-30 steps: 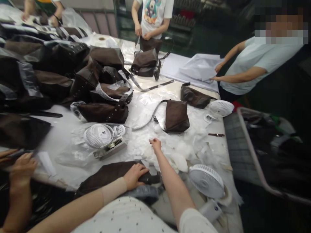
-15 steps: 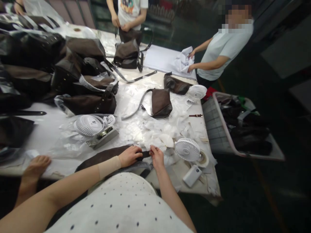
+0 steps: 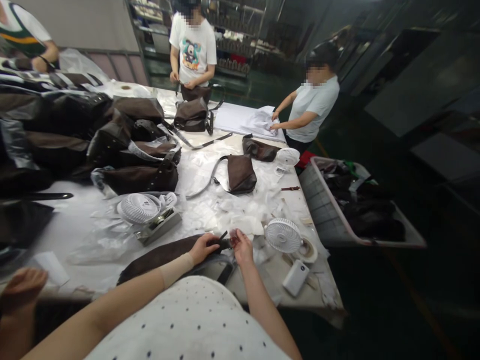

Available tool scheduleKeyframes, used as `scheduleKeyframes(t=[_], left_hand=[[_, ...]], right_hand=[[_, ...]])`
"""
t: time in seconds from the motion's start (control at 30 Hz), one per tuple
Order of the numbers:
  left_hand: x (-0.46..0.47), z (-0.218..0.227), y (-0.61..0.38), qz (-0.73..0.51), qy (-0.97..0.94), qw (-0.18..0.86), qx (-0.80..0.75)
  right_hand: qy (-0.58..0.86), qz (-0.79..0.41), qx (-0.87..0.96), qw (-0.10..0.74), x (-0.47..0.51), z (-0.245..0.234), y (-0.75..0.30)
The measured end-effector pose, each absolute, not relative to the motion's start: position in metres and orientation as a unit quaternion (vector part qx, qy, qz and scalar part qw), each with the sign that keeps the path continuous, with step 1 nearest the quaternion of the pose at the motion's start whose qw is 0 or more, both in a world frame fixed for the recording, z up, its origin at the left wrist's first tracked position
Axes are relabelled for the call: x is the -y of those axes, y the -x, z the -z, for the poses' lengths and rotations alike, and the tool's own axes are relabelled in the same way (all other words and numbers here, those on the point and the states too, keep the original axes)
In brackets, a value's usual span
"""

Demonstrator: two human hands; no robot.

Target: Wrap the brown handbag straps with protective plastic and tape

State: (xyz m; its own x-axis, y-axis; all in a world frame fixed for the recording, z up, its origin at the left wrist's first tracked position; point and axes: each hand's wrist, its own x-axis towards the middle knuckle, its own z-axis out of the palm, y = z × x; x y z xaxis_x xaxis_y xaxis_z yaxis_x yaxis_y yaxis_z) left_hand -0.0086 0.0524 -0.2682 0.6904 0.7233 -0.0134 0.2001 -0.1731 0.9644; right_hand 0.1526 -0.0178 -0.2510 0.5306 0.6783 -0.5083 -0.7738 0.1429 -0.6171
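A dark brown leather bag (image 3: 159,257) lies along the near table edge in front of me. My left hand (image 3: 203,248) is closed on the dark strap (image 3: 225,244) at the bag's right end. A thin strap tip sticks up beside its fingers. My right hand (image 3: 242,248) pinches the other end of this strap, where something small and shiny shows at the fingertips. Fine details between the fingers are too small to make out. A loop of strap hangs below both hands, close to my dotted shirt.
White fans (image 3: 283,235) stand on the table, beside a tape roll (image 3: 308,251) and a white power bank (image 3: 296,278). A tape dispenser (image 3: 159,226) sits left. Bags are heaped left; a bin (image 3: 333,210) stands right. Co-workers stand behind; another person's hand (image 3: 24,285) is near left.
My view has tilted up, showing more of the co-workers. My right hand has turned and opened slightly at the strap end, and a strap tip now stands up between my hands.
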Motion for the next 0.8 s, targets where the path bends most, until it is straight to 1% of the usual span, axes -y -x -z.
scheduleKeyframes(t=[0.1,0.17,0.3,0.43,0.63,0.8], left_hand=[[-0.05,0.265,0.005,-0.218,-0.649,0.661,-0.307],[-0.049,0.259,0.005,-0.193,-0.608,0.71,-0.299],[-0.053,0.247,0.007,-0.122,-0.581,0.755,-0.278],[-0.056,0.243,0.006,-0.134,-0.574,0.755,-0.288],[-0.052,0.244,0.002,-0.184,-0.604,0.702,-0.329],[-0.049,0.248,0.0,-0.2,-0.651,0.67,-0.295]], right_hand=[[0.446,-0.475,-0.069,0.755,0.02,0.25,-0.149],[0.45,-0.472,-0.079,0.754,0.021,0.249,-0.148],[0.47,-0.467,-0.076,0.745,0.023,0.245,-0.148],[0.492,-0.458,-0.06,0.737,0.025,0.243,-0.146],[0.492,-0.465,-0.062,0.733,0.028,0.241,-0.144],[0.473,-0.495,-0.091,0.723,0.029,0.243,-0.149]])
